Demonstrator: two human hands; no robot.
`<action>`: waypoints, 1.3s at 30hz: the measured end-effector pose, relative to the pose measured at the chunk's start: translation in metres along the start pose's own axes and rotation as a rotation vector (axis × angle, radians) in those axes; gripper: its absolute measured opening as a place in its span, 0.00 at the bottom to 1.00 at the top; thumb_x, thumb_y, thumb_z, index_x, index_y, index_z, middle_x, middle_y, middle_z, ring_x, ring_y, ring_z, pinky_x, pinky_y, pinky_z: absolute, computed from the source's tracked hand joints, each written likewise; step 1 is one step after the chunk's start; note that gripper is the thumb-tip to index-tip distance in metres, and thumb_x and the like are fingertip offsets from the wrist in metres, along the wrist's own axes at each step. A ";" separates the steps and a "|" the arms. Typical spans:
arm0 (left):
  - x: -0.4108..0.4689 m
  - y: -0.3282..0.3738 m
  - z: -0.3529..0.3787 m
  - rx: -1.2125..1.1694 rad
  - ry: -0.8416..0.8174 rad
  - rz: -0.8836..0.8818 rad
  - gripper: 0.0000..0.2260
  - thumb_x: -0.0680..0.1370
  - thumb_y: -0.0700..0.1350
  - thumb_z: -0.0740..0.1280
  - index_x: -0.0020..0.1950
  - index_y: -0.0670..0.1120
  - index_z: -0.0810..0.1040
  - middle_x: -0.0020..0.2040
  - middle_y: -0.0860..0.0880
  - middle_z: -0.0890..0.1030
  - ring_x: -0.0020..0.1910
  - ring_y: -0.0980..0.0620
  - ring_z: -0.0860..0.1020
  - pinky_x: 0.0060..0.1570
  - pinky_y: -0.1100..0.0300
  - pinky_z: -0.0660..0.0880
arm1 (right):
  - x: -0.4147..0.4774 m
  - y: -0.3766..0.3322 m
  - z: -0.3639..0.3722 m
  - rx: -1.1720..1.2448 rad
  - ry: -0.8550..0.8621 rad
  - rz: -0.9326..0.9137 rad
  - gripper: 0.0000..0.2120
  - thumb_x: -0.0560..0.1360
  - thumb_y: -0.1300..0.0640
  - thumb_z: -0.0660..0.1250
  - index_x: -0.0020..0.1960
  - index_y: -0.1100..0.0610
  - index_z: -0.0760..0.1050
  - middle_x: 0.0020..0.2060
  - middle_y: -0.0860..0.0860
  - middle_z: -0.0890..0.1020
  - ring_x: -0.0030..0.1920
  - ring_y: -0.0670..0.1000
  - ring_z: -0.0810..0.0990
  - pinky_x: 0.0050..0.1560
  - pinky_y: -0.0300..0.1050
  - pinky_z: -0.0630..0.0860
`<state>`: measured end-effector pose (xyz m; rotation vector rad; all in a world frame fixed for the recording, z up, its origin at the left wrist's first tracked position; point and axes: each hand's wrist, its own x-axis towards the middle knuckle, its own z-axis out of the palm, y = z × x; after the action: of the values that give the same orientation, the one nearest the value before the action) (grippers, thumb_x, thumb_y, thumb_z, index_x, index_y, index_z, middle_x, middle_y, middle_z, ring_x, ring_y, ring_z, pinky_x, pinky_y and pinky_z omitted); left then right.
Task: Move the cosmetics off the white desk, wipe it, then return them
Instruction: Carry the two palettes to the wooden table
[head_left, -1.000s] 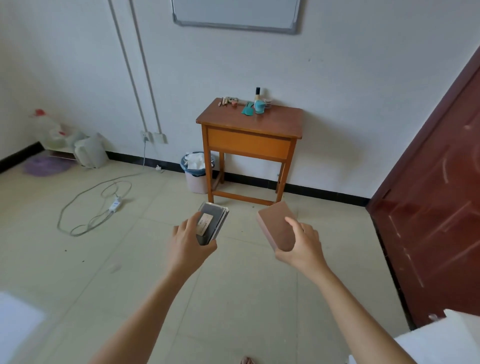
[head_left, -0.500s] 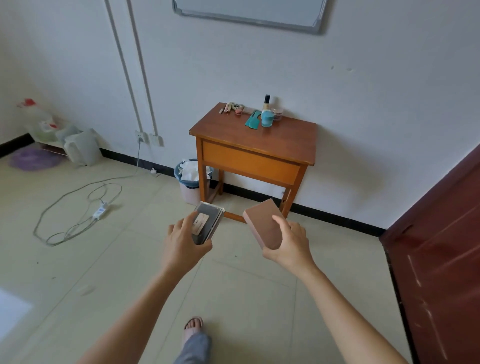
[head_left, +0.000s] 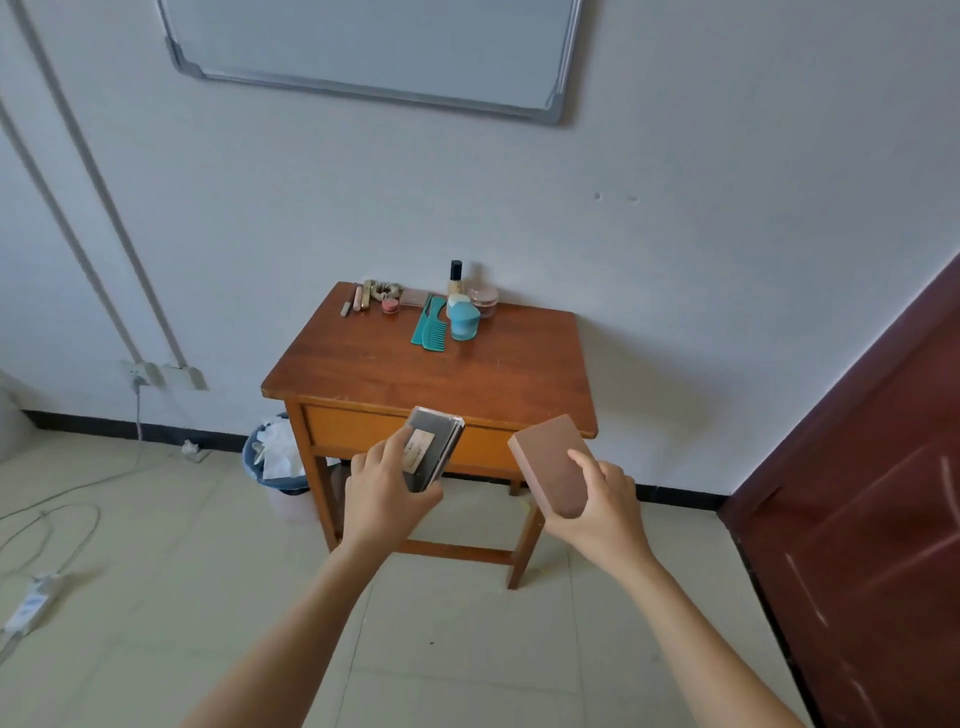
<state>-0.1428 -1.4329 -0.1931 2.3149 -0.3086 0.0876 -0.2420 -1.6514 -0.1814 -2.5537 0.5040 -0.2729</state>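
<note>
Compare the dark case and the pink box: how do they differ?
The dark case, in the left hand, is thin with a pale label; the pink box, in the right hand, is thicker and plain. The case's edge shines; the box looks matte. Both are rectangular.

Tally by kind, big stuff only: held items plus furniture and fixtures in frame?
Held flat boxes: 2 (dark case in left hand, pinkish-brown box in right hand)
Wooden table: 1
Waste bin: 1
Whiteboard: 1
Door: 1
Total: 6
The small cosmetics on the table are too small to count reliably.
</note>
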 end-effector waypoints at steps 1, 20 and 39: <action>0.013 0.002 0.009 -0.007 -0.022 0.003 0.31 0.70 0.49 0.70 0.70 0.52 0.62 0.65 0.48 0.71 0.61 0.47 0.66 0.56 0.52 0.69 | 0.011 0.005 0.002 0.001 0.000 0.027 0.38 0.63 0.48 0.71 0.69 0.48 0.58 0.61 0.52 0.67 0.61 0.52 0.63 0.56 0.44 0.66; 0.272 0.059 0.161 0.050 -0.006 -0.181 0.33 0.70 0.53 0.70 0.71 0.53 0.59 0.66 0.48 0.70 0.62 0.49 0.66 0.59 0.52 0.71 | 0.333 0.086 0.004 -0.086 -0.132 -0.028 0.37 0.66 0.43 0.69 0.70 0.47 0.56 0.63 0.51 0.66 0.62 0.51 0.62 0.59 0.44 0.67; 0.346 0.013 0.236 0.467 -0.221 -0.190 0.31 0.71 0.65 0.61 0.69 0.53 0.58 0.67 0.49 0.65 0.65 0.50 0.64 0.62 0.59 0.68 | 0.396 0.075 0.090 -0.107 -0.314 0.274 0.38 0.66 0.42 0.67 0.71 0.47 0.54 0.64 0.52 0.66 0.63 0.53 0.64 0.62 0.45 0.65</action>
<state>0.1816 -1.6794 -0.2927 2.8129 -0.1895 -0.2146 0.1216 -1.8299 -0.2602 -2.5237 0.7495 0.2550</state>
